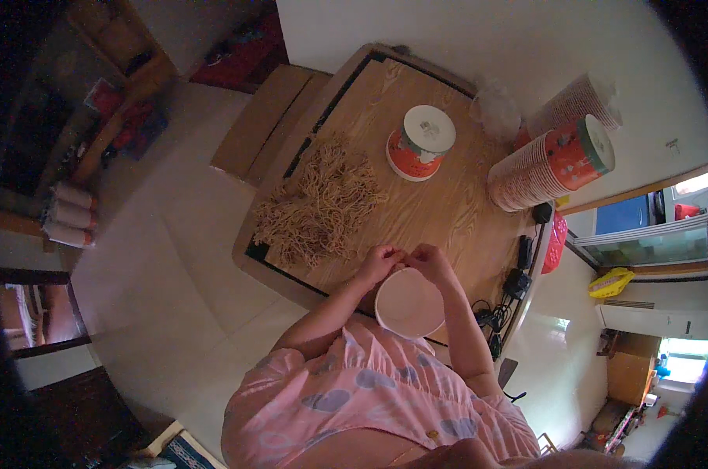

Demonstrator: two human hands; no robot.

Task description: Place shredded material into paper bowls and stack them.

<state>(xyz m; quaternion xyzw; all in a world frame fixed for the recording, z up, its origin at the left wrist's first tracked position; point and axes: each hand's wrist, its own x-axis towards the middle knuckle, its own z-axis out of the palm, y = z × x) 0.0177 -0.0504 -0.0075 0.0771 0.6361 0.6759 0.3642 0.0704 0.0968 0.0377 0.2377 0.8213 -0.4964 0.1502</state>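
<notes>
A white-lined paper bucket (410, 305) sits against my front at the table's near edge, its open mouth facing up. At its far rim my left hand (379, 263) and my right hand (430, 263) meet, fingers pinched close together. Whatever lies between the fingertips is too small to make out. Left of my hands spreads a tangled heap of tan cords (322, 203). Beyond it, a red and green paper bucket (421, 142) stands upside down on the wooden table (448, 211).
On the table's right lies a long stack of nested red buckets (553, 162), with another stack (577, 105) behind it by the wall. Black adapters and cables (516, 283) line the right edge. A flat cardboard box (268, 121) is beside the table's left side.
</notes>
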